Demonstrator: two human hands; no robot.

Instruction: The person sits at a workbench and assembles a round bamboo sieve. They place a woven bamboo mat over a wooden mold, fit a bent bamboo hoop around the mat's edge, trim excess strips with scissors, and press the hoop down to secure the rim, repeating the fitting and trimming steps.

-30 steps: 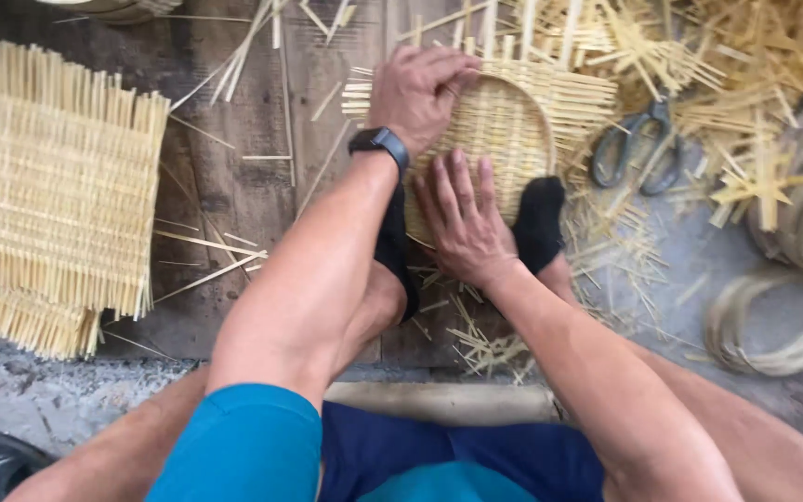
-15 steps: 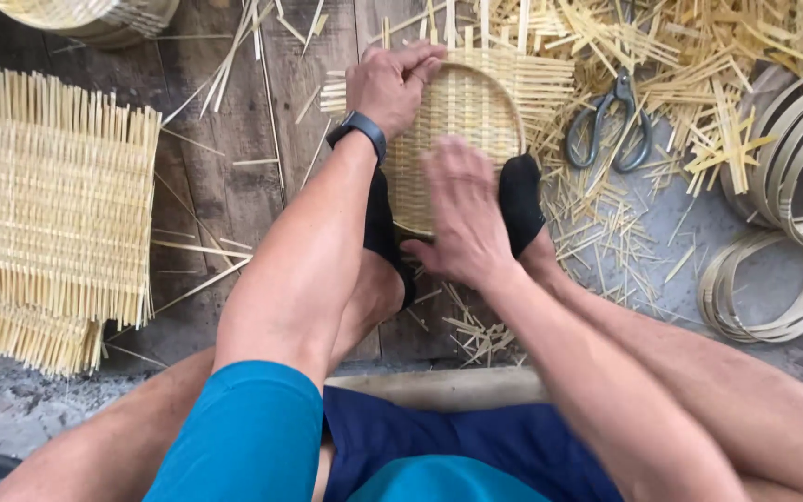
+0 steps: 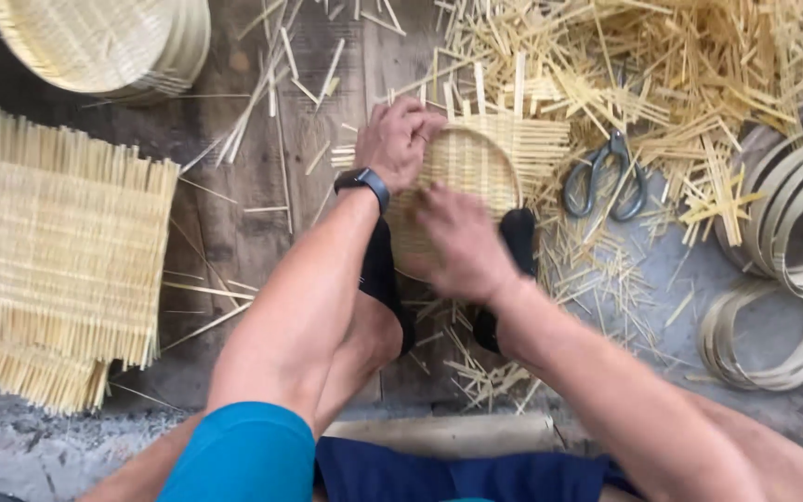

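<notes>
while pinned under both black-socked feet on the wooden floor, woven bamboo tray sits near the floor's far middle, round rim fitted over a square mat whose loose strip ends stick out on all sides. left hand closed on the tray's far-left rim, fingers curled over the edge, black wrist device just behind. right hand pressed on the near part of the tray; blurred, so cannot tell whether gripping or only pressing flat.

risks, as judged from this position:
- rim springing off the weave if foot pressure or left-hand grip slackens; hoop likely under tension.
- thin strip ends snapping or splintering into fingertips if bent too sharply against the rim.
- weave shifting out of square if pressed unevenly from one side.
- scissors lying just right of the tray among loose offcuts; blades near the right foot, easy to knock or step on.

materials and shapes:
- tray: pale yellow flat bamboo strips, tight plain weave, matte, slightly ribbed.
- flat woven mats stacked at the floor's left edge, square, fringed with uncut ends.
- finished round trays stacked at the far-left corner, shallow, smooth rims.
- coiled bamboo hoops at the right edge, thin, springy, nested.
- offcut pile across the far right, short stiff slivers, scattered.
- floor: dark weathered planks, rough grain.
</notes>
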